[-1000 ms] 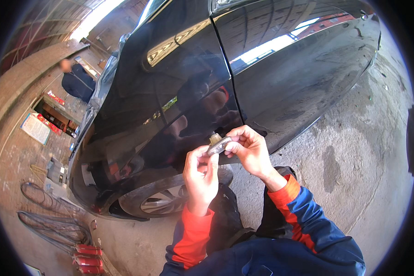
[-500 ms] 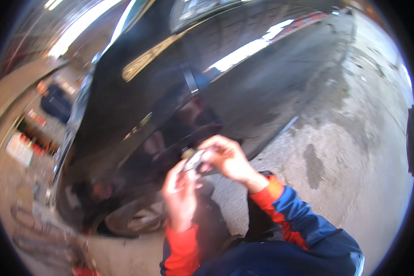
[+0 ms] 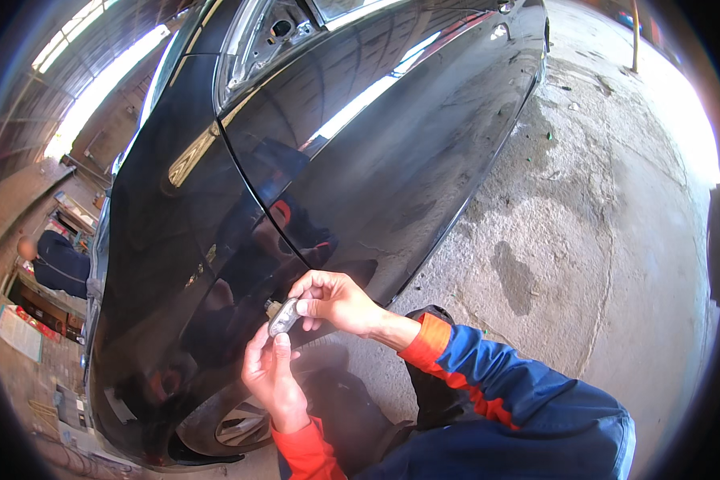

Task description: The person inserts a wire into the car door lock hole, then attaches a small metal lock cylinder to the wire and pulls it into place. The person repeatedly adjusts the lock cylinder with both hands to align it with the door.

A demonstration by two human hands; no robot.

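Small oval clear piece (image 3: 283,318), pale fitting (image 3: 273,307) at its back, held up between my hands near the black car's side panel (image 3: 160,248). My right hand (image 3: 338,304): thumb and fingers pinching its upper end. My left hand (image 3: 277,386): thumb and fingers closed on the lower end. Progress, as I judge it: piece in hand, not flush with the panel; can't tell if wired. Far left, a person (image 3: 60,264) in dark clothes.

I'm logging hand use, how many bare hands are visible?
2: the left hand at the lower end of the oval lamp, the right hand at its upper end. Those of the background person seem hidden.
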